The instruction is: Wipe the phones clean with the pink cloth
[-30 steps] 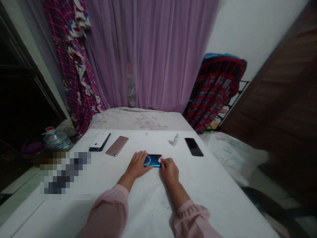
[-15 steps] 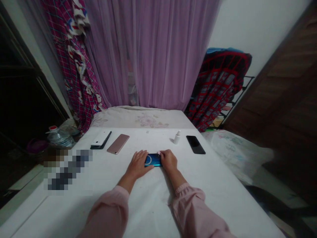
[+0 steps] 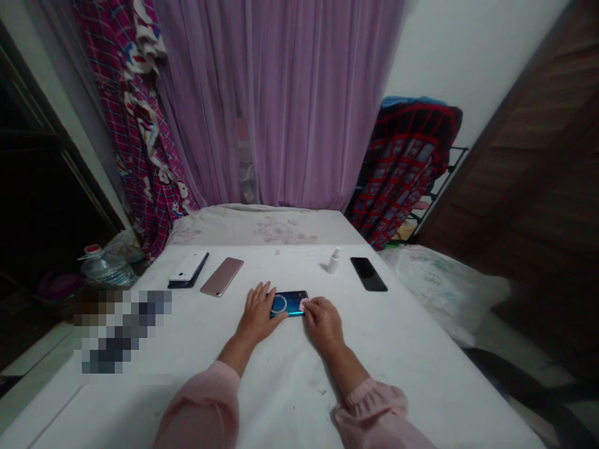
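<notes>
We see a blue phone [image 3: 294,304] lying on the white sheet [image 3: 281,386]. Our left hand [image 3: 256,313] holds the phone's left end, with fingers at its far edge and thumb along its near edge. Our right hand [image 3: 324,323] is closed in a pinch on a pink scrap [image 3: 302,304] at the blue phone's right end. The scrap may be cloth, but it is too small for us to be sure. Past the blue phone, to its right, stands a white bottle [image 3: 334,262], and farther right lies a black phone [image 3: 369,274]. Past it to the left is a rosy phone [image 3: 222,277], then a white phone [image 3: 187,268] on something dark [image 3: 191,282].
</notes>
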The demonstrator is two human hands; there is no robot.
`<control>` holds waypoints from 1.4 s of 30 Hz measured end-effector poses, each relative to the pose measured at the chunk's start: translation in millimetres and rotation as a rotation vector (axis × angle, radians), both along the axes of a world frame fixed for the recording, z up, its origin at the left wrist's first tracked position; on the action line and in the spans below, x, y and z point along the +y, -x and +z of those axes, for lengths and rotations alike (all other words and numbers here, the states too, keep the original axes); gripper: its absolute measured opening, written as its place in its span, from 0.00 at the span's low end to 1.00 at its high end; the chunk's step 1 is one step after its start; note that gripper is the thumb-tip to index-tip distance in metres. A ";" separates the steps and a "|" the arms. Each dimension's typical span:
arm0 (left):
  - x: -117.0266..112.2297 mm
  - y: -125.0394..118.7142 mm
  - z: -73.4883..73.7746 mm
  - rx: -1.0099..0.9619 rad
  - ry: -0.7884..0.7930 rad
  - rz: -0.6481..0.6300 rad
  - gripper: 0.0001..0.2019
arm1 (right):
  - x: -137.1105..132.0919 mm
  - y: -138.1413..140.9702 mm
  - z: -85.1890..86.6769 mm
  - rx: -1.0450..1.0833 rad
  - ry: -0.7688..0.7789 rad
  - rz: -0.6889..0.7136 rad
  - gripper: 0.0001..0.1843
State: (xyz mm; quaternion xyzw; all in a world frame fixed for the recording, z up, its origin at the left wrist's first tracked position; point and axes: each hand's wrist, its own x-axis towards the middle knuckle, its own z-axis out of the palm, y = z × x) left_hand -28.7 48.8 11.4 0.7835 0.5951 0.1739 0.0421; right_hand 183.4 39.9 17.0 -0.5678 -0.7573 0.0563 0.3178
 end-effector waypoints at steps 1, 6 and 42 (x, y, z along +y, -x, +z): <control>0.3 0.8 -2.0 -0.001 -0.006 0.012 0.34 | 0.3 1.5 0.3 -0.014 -0.004 0.012 0.14; 2.6 0.9 -0.4 0.009 0.047 -0.049 0.33 | 14.3 13.3 10.1 -0.064 0.064 -0.018 0.13; -1.3 -3.7 -2.0 0.025 -0.033 -0.046 0.33 | 21.7 11.4 9.3 -0.026 0.117 -0.171 0.12</control>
